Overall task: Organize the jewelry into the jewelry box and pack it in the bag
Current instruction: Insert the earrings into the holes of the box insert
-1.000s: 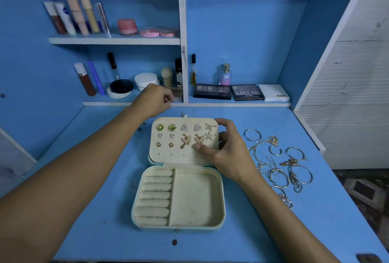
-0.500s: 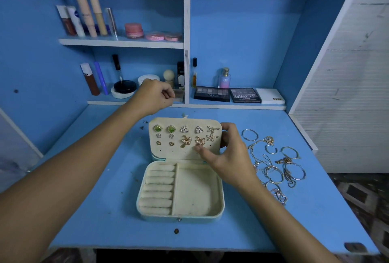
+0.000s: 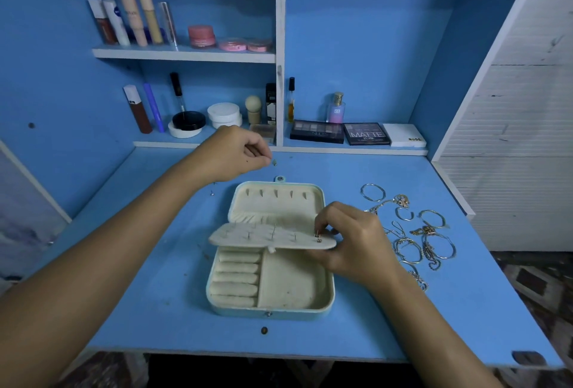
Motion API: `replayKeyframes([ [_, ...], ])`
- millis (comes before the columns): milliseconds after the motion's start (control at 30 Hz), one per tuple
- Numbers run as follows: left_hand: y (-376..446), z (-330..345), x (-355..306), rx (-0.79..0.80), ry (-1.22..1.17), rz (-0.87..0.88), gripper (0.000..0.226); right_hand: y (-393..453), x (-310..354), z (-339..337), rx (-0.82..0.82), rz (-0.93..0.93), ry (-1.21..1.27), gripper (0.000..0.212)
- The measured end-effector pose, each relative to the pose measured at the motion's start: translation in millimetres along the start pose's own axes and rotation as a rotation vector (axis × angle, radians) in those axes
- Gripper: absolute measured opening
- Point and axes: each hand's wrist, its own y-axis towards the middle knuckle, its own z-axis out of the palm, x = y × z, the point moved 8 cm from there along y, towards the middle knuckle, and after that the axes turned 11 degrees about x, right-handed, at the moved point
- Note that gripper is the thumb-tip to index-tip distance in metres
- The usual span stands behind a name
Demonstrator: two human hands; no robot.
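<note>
left hand [image 3: 231, 153] grip pinched, perhaps on a tiny earring [image 3: 274, 163] | cream velvety jewelry box [image 3: 269, 279] open mid-worktop [image 3: 155, 310]: ring rolls left, bare tray right | right hand [image 3: 350, 240] grip pinching soft earring flap [image 3: 269, 237] | metal bangles and chains [image 3: 412, 232] loose at right

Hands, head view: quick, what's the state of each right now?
Left hand: fingers curled, thumb and fingertips pinched together; whether they hold anything is too small to tell.
Right hand: pinching the right end of the earring panel over the open jewelry box.
</note>
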Motion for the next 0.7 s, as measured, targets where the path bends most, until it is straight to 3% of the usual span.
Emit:
replayKeyframes([
  [233, -14, 30, -18, 0.253, -0.029, -0.002, 0.009, 0, 0, 5, 0.090, -0.005, 0.018, 0.018],
  [400, -26, 54, -25, 0.465, -0.103, 0.004, 0.005, 2, 3, 4, 0.103, 0.008, 0.033, 0.008],
  [700, -31, 64, -26, 0.507, -0.145, 0.032, 0.007, 1, -1, 5, 0.096, 0.025, 0.059, 0.009],
])
